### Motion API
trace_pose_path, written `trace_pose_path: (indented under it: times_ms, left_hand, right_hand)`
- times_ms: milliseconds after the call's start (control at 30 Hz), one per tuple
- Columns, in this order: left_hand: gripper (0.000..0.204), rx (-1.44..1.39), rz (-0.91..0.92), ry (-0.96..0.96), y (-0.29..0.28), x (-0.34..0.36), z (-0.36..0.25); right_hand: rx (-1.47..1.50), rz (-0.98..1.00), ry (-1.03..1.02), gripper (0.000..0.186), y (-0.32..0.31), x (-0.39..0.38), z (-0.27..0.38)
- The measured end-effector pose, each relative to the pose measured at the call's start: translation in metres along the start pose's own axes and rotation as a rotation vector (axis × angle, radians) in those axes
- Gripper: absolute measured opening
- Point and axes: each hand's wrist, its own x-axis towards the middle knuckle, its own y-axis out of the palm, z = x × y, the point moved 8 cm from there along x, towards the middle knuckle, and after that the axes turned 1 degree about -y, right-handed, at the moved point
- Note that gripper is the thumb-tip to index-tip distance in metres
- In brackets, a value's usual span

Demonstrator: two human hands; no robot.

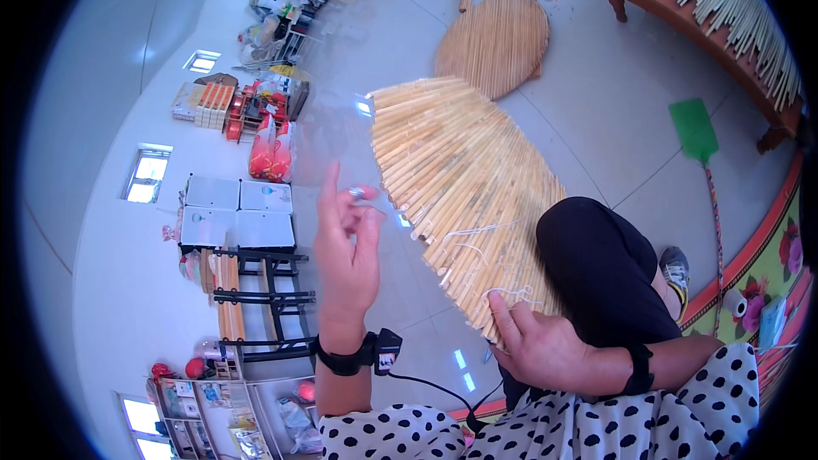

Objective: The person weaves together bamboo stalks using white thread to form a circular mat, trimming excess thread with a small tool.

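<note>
A fan-shaped mat of pale straw-like stalks, stitched with white thread, slants across the middle and rests against my bent knee. My right hand grips its near edge, thumb on top beside a loose loop of the thread. Left of the mat, my left hand is raised in the air, apart from it. Its index finger points up while the other fingers curl toward the thumb. Something small and silvery shows at those fingers; whether it is a ring or a held tool, I cannot tell.
A round stalk mat lies on the tiled floor beyond. At right stand a wooden bench heaped with stalks and a green fly swatter. White cabinets, a black metal frame and shelves line the left wall.
</note>
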Motion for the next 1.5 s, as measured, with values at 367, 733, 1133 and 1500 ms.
trace_pose_path:
  times_ms: [367, 733, 1133, 1500]
  left_hand:
    - [0.070, -0.420, 0.174, -0.536, 0.052, 0.000, 0.020]
    - [0.041, -0.687, 0.027, -0.595, 0.054, -0.020, 0.075]
    - [0.032, -0.930, -0.444, -0.671, 0.030, -0.110, 0.115]
    - [0.040, -1.363, -0.837, -0.526, 0.083, -0.151, 0.067]
  right_hand:
    - [0.104, 0.155, 0.040, 0.077, 0.000, -0.001, 0.004]
    - [0.428, -0.018, 0.037, 0.047, -0.024, -0.027, 0.005]
    - [0.537, 0.443, 0.230, 0.039, 0.021, -0.072, -0.024]
    - [1.515, -0.361, 0.814, 0.043, -0.007, -0.045, -0.093]
